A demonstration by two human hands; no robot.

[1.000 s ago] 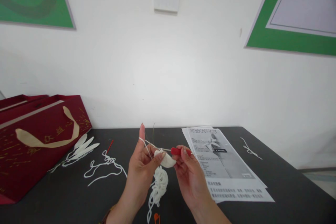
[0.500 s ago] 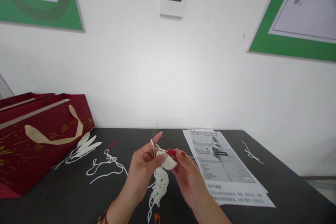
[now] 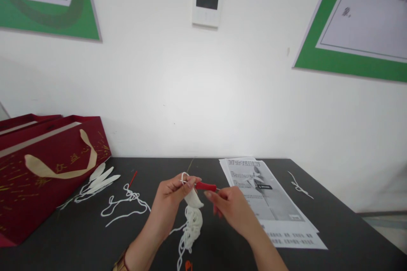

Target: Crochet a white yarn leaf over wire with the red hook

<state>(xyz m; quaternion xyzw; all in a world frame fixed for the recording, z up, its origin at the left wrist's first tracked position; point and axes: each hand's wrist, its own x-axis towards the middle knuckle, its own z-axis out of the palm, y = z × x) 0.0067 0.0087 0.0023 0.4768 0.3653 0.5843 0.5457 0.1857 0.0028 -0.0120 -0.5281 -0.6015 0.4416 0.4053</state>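
Observation:
Thumb and fingers of my left hand (image 3: 174, 190) are pinched on a small white crocheted piece (image 3: 193, 200). A crochet hook with a red handle (image 3: 206, 186) lies across the top of the piece, its tip side at my left fingers. White yarn loops up over my left index finger, and a thin wire-like strand (image 3: 190, 165) sticks up behind. My right hand (image 3: 233, 208) is just right of and below the handle, off it, fingers partly bent and apart, slightly blurred. Under the crocheted piece hangs or lies a bundle of white yarn (image 3: 192, 224).
Left on the dark table (image 3: 127, 245) lie loose white yarn (image 3: 129, 197) with a red needle-like stick (image 3: 132, 178), several white petal-shaped pieces (image 3: 101, 180) and red gift bags (image 3: 60, 156). Printed sheets (image 3: 270, 203) and a yarn scrap (image 3: 299, 187) are right. An orange clip (image 3: 188, 266) sits in front.
My right hand has let go of the hook's red handle and moved down and right. The hook now stays at my left fingers, and the crocheted piece has turned to hang lower.

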